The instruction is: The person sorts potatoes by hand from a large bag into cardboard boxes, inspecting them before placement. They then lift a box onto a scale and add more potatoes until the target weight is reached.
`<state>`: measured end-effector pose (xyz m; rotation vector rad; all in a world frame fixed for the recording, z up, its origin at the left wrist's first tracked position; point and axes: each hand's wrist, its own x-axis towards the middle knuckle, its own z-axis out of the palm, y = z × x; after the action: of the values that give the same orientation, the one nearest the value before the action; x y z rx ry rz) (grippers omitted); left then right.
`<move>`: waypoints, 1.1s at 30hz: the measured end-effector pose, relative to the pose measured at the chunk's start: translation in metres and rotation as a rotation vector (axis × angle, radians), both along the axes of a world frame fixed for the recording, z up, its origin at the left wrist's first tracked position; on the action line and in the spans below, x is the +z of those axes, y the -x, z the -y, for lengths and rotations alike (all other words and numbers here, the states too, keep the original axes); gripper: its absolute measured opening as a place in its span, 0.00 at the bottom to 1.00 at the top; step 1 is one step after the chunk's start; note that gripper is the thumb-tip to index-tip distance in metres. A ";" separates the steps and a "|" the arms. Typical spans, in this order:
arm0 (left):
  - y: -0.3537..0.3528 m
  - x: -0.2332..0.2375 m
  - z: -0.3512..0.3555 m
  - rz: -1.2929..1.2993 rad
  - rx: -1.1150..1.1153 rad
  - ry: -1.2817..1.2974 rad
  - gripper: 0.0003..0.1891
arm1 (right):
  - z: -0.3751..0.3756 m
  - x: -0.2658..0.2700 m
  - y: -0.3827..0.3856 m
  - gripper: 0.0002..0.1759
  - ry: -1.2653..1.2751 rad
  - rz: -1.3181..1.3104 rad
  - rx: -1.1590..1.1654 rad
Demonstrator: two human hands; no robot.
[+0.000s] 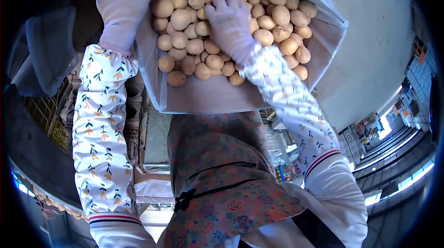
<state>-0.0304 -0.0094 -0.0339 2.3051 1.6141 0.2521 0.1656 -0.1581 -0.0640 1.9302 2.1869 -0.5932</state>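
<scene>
A cardboard box (217, 96) lined with white plastic holds a heap of several pale brown potatoes (182, 40). My left hand (121, 4), in a pale pink glove, grips the box's left rim near its far corner. Palm down on the middle of the heap lies my right hand (230, 22), also gloved, its fingers curled in among the potatoes. Whether it holds one is hidden under the palm. Both forearms wear white sleeves printed with flowers.
A floral apron (217, 169) hangs below the box's near edge. Grey cloth (44, 44) and stacked crates (55, 118) stand at the left. At the right are a pale floor (379, 49) and shelving (365, 132).
</scene>
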 end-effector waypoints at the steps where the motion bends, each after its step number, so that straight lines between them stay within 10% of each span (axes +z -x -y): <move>1: 0.000 0.000 -0.001 0.001 -0.002 0.007 0.18 | -0.014 -0.001 0.001 0.15 0.085 0.052 0.059; 7: -0.002 0.000 -0.002 -0.034 0.010 0.015 0.17 | -0.047 -0.003 0.013 0.11 0.380 0.164 0.433; 14: -0.002 -0.001 -0.001 0.026 0.028 0.006 0.17 | -0.020 -0.009 0.009 0.09 0.193 -0.034 0.244; 23: -0.004 0.001 -0.002 0.035 0.057 0.057 0.16 | 0.031 0.079 -0.034 0.37 0.737 -1.988 -0.983; 31: -0.009 0.008 0.001 -0.018 0.032 0.007 0.16 | 0.038 0.099 -0.069 0.43 0.745 -2.075 -0.855; 33: -0.010 0.007 0.001 -0.005 0.030 -0.002 0.16 | 0.053 0.102 -0.054 0.43 0.584 -1.742 -0.912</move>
<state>-0.0207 -0.0104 -0.0265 2.2861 1.6529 0.2560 0.2193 -0.2107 0.0376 1.9581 0.6344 -3.4064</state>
